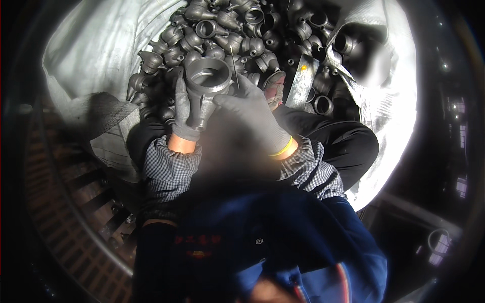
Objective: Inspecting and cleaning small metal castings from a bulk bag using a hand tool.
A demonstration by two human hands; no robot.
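Observation:
In front of me, my left hand (pixel 184 108), in a grey glove, closes round the left side of a dark grey metal casting (pixel 204 93). The casting has a wide, round open mouth facing up and a narrow neck pointing toward me. My right hand (pixel 248 108), in a grey glove with a yellow cuff, is closed at the casting's right side. Its thumb lies by the neck. From its fingers a thin, straight rod-like tool (pixel 234 66) sticks up beside the rim; its lower end is hidden.
Many similar castings (pixel 222 19) lie heaped in a large white woven sack (pixel 103 38). A flat metal strip (pixel 303 81) with a yellow mark leans on the heap at right, beside a reddish shoe (pixel 274 87). Slatted grating (pixel 65 222) runs along the left.

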